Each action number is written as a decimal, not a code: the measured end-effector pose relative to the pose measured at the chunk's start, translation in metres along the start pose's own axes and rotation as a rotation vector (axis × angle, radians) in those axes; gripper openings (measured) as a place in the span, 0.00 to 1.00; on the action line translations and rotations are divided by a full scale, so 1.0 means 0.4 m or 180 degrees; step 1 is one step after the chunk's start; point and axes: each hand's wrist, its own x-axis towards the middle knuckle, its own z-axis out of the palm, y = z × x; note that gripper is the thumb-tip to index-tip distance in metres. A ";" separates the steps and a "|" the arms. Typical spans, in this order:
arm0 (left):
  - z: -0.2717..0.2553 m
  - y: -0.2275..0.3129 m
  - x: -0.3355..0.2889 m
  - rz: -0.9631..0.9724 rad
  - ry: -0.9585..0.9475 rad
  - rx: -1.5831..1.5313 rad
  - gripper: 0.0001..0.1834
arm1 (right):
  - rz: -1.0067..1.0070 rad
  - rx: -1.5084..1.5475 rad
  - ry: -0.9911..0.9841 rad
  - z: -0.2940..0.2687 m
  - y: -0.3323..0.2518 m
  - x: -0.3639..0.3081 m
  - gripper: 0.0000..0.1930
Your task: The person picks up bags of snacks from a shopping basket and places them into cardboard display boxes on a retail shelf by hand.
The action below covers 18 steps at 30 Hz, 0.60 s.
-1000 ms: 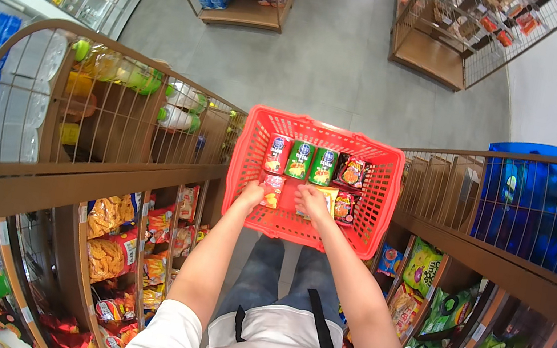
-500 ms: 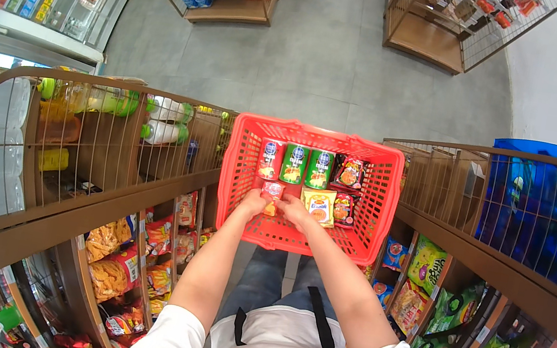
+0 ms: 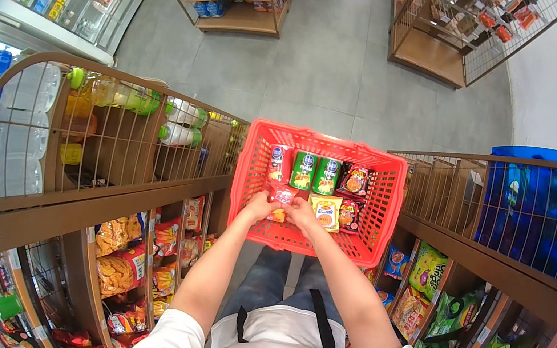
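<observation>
Bright, even shop light is filling the whole view.

Light is coming from overhead, spreading flat and soft, so the floor [image 3: 325, 71] is showing only faint shadows under the shelves [image 3: 110, 168]. A pale sheen is sitting on the bottles [image 3: 20, 131] at left. The centre is staying sharp around the basket [image 3: 324, 145]; toward the rim, straight rails are bowing hard, detail is smearing slightly, and a black ring is closing off the corners.
</observation>
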 end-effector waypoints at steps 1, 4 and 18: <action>-0.005 0.007 -0.011 0.0040 -0.0079 -0.0151 0.32 | -0.0065 -0.0033 0.0033 -0.004 -0.004 -0.010 0.17; -0.016 -0.033 -0.014 0.0292 -0.0152 -0.0601 0.30 | -0.0240 -0.0106 -0.0076 0.007 -0.057 -0.088 0.20; -0.056 0.089 -0.255 0.1458 -0.0271 -0.1100 0.25 | -0.1776 0.0038 0.0574 0.043 -0.122 -0.348 0.27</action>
